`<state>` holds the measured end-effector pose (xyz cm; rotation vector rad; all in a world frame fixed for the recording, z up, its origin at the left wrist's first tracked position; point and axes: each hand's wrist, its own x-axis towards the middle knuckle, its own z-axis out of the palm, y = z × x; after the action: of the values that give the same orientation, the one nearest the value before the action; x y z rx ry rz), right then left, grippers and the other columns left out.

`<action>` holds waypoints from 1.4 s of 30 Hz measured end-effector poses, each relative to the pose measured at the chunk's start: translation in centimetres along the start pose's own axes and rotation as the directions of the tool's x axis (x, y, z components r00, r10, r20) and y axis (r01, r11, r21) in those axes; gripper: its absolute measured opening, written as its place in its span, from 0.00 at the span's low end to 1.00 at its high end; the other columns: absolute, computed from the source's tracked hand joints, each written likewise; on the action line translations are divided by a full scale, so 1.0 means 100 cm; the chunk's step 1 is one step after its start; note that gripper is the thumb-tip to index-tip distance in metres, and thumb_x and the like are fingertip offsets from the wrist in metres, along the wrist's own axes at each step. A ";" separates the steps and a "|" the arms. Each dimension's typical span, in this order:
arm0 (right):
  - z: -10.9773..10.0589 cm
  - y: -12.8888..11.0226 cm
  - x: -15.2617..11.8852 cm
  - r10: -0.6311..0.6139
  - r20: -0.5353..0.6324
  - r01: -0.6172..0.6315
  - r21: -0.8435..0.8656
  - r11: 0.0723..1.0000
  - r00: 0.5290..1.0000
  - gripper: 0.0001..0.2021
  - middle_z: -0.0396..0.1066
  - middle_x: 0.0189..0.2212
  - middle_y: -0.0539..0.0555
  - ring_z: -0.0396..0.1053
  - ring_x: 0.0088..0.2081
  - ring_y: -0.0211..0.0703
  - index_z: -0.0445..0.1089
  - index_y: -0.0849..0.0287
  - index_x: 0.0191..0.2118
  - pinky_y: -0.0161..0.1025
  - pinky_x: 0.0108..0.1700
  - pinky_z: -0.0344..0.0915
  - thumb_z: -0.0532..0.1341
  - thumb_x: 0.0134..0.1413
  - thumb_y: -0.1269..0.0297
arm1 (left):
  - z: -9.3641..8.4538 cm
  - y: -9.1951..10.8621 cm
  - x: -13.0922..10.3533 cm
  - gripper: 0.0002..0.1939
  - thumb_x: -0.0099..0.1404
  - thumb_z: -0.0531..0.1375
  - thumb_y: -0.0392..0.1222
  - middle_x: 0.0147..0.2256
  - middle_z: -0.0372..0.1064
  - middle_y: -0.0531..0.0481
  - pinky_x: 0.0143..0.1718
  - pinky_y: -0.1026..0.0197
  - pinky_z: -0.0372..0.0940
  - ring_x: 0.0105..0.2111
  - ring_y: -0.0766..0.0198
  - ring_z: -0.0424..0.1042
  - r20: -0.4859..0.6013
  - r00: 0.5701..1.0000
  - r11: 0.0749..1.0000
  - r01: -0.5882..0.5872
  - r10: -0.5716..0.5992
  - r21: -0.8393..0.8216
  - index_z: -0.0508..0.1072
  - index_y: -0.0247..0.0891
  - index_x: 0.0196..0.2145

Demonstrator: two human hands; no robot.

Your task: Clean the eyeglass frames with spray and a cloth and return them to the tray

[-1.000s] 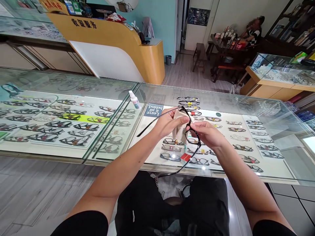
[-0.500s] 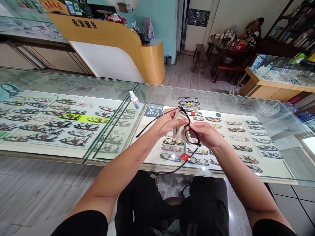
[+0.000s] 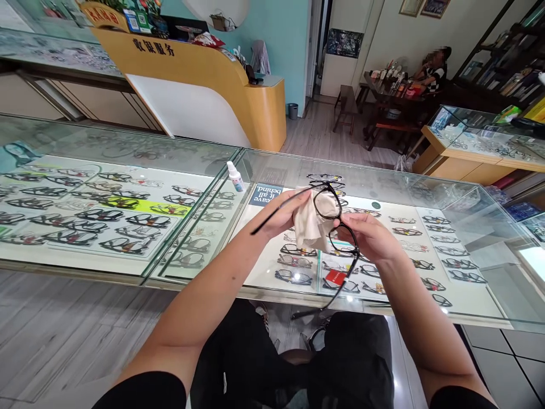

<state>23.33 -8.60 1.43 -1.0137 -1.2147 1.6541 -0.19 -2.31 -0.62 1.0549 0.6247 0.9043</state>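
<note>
A pair of black-framed eyeglasses [image 3: 343, 238] is held above the glass display counter [image 3: 259, 287], its temples unfolded and a red tag hanging at one of them. My right hand [image 3: 374, 234] is closed, pinching the frame near the bridge between the two lenses. A crumpled beige cloth [image 3: 310, 226] is gripped in my left hand [image 3: 279, 215], whose fingers are partly hidden behind it. The cloth lies against the upper lens. One temple reaches back over my left hand, while the other hangs down toward the counter's front edge.
A small white spray bottle [image 3: 235, 177] stands on the counter glass, left of my hands. Rows of spectacles [image 3: 293, 276] lie under the glass. Beyond are a yellow cashier desk [image 3: 264, 113], a wooden bench [image 3: 347, 105], and a person [image 3: 436, 71] seated at a table.
The eyeglasses have turned and shifted slightly right, so both lenses show more. The cloth has opened out and hangs lower, off the middle of the frame. My right hand has moved slightly right.
</note>
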 end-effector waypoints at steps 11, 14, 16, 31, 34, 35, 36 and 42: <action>-0.011 -0.042 -0.055 -0.639 0.376 0.576 -0.807 0.130 0.671 0.07 0.71 0.36 0.54 0.66 0.39 0.48 0.76 0.52 0.49 0.49 0.45 0.60 0.60 0.73 0.67 | -0.020 0.016 -0.005 0.33 0.55 0.76 0.69 0.37 0.84 0.40 0.36 0.62 0.77 0.35 0.59 0.82 0.098 0.945 0.949 0.307 -0.312 0.067 0.84 0.31 0.38; -0.010 -0.043 -0.058 -0.575 0.418 0.511 -0.859 -0.001 0.703 0.08 0.68 0.38 0.55 0.65 0.41 0.50 0.76 0.51 0.50 0.51 0.48 0.59 0.60 0.73 0.66 | -0.021 0.017 -0.006 0.32 0.57 0.75 0.69 0.35 0.83 0.39 0.32 0.62 0.76 0.32 0.59 0.82 0.181 0.920 0.935 0.327 -0.348 0.135 0.84 0.31 0.36; -0.009 -0.043 -0.062 -0.545 0.424 0.484 -0.874 -0.037 0.724 0.08 0.65 0.38 0.54 0.63 0.41 0.50 0.77 0.50 0.49 0.52 0.48 0.58 0.61 0.73 0.65 | -0.023 0.020 -0.008 0.32 0.58 0.74 0.69 0.34 0.83 0.39 0.31 0.62 0.75 0.31 0.58 0.81 0.224 0.906 0.929 0.327 -0.360 0.172 0.85 0.32 0.36; 0.017 -0.024 -0.065 -0.411 0.454 0.348 -0.885 -0.309 0.791 0.10 0.64 0.43 0.57 0.60 0.47 0.54 0.80 0.48 0.45 0.51 0.49 0.55 0.64 0.68 0.73 | 0.000 0.025 -0.022 0.28 0.60 0.71 0.71 0.19 0.73 0.49 0.19 0.62 0.63 0.19 0.61 0.71 0.507 0.690 0.836 0.278 -0.517 0.474 0.83 0.41 0.26; 0.017 -0.024 -0.066 -0.467 0.434 0.304 -0.894 -0.330 0.770 0.12 0.67 0.44 0.58 0.61 0.47 0.55 0.80 0.45 0.49 0.52 0.49 0.56 0.65 0.68 0.71 | 0.005 0.027 -0.025 0.27 0.54 0.76 0.68 0.20 0.74 0.47 0.21 0.60 0.67 0.20 0.59 0.73 0.385 0.830 0.871 0.220 -0.403 0.438 0.82 0.40 0.24; 0.016 -0.023 -0.066 -0.517 0.422 0.286 -0.902 -0.323 0.745 0.14 0.67 0.44 0.58 0.62 0.46 0.55 0.80 0.43 0.52 0.52 0.49 0.56 0.66 0.68 0.69 | 0.007 0.028 -0.026 0.26 0.52 0.78 0.66 0.20 0.73 0.47 0.23 0.59 0.69 0.21 0.58 0.74 0.323 0.883 0.887 0.188 -0.340 0.421 0.81 0.39 0.23; 0.016 -0.022 -0.066 -0.583 0.405 0.274 -0.913 -0.304 0.704 0.16 0.68 0.43 0.58 0.63 0.46 0.55 0.79 0.42 0.55 0.53 0.49 0.57 0.67 0.67 0.68 | 0.008 0.029 -0.027 0.26 0.51 0.79 0.65 0.20 0.74 0.46 0.24 0.58 0.70 0.22 0.56 0.75 0.278 0.915 0.900 0.166 -0.293 0.403 0.81 0.39 0.23; 0.022 -0.013 -0.060 -0.839 0.000 0.431 -0.858 0.279 0.544 0.03 0.69 0.30 0.53 0.63 0.33 0.47 0.80 0.50 0.40 0.48 0.39 0.59 0.68 0.68 0.64 | 0.008 0.027 -0.027 0.30 0.61 0.72 0.69 0.31 0.82 0.39 0.28 0.59 0.72 0.27 0.56 0.80 0.329 0.894 0.945 0.240 -0.304 0.221 0.85 0.34 0.34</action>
<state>23.48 -14.65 3.94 -1.0544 -1.7307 0.0642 -1.75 -4.51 2.22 1.2192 0.5323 0.3987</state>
